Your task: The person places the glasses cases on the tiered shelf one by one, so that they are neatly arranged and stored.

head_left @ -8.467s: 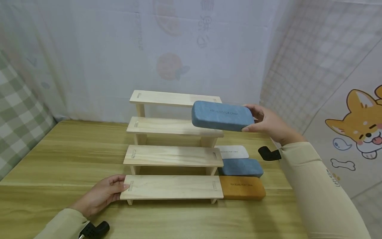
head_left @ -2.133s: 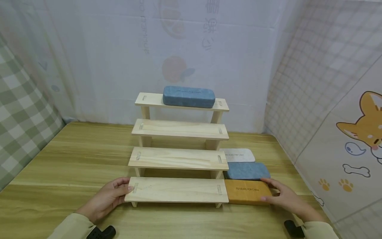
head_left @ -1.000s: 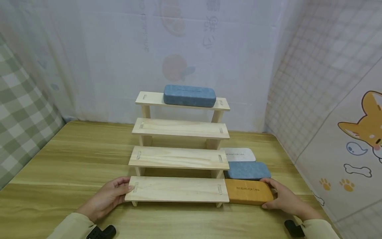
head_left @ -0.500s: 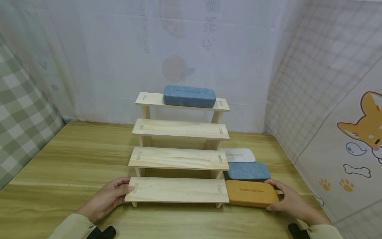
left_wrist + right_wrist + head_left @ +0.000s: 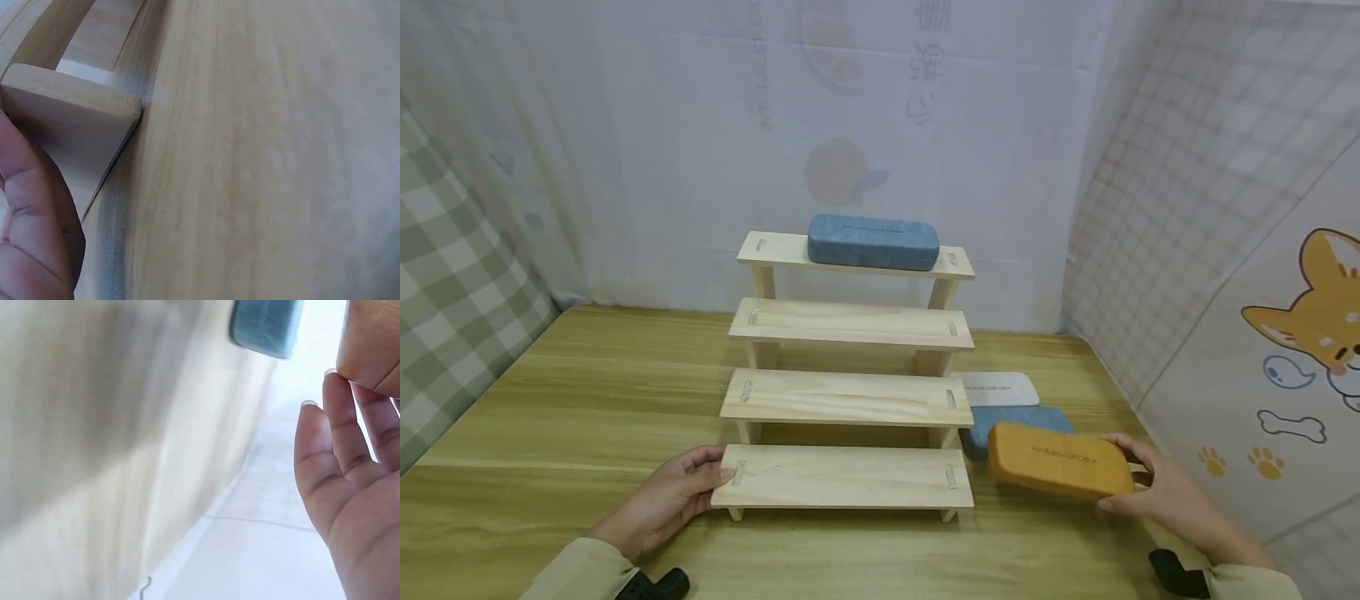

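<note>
My right hand (image 5: 1172, 500) grips an orange glasses case (image 5: 1060, 460) by its right end, thumb on the near side and fingers on the far side. The case is lifted off the table, tilted a little, with print on its lid. My left hand (image 5: 662, 500) pinches the left end of the lowest board of a tiered wooden stand (image 5: 842, 477), thumb on top. On the stand's top board lies a blue glasses case (image 5: 874, 243). A second blue case (image 5: 981, 435), partly hidden behind the orange one, and a white case (image 5: 1000, 389) lie right of the stand.
The stand has several boards rising toward the back on a wood-grain table (image 5: 595, 400). A white printed curtain (image 5: 685, 150) hangs behind. Green checked cloth (image 5: 452, 275) borders the left, and a wall panel with a cartoon dog (image 5: 1318, 325) borders the right.
Earlier, my right hand carried a blue case, which then lay on the top board. Since then it has taken hold of the orange case, drawn it right and lifted it. My left hand stays put.
</note>
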Motion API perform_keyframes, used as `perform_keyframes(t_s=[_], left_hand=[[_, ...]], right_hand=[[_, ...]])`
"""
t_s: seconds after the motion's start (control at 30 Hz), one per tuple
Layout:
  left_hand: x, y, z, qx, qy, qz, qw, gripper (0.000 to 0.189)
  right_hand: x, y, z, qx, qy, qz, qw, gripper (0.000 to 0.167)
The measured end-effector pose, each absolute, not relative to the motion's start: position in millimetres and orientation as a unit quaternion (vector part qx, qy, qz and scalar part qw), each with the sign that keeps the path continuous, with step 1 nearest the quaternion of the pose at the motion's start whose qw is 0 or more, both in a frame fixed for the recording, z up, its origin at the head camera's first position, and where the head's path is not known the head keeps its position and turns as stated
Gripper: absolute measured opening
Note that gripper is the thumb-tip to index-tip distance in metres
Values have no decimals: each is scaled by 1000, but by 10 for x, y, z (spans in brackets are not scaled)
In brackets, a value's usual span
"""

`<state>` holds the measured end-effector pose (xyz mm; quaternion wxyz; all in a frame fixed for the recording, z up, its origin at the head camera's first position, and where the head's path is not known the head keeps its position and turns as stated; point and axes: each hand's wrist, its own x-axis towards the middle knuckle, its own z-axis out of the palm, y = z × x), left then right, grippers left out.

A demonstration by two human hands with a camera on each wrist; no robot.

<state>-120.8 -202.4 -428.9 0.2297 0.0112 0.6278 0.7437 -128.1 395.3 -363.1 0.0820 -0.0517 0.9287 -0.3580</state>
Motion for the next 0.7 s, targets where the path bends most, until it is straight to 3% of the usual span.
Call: perform_keyframes(t_s=[0.7], left_hand=[[-1219, -2035, -4293, 18, 627, 743, 234, 63]], right_hand=[[-1561, 3843, -3043, -114, 921, -371, -6, 75]])
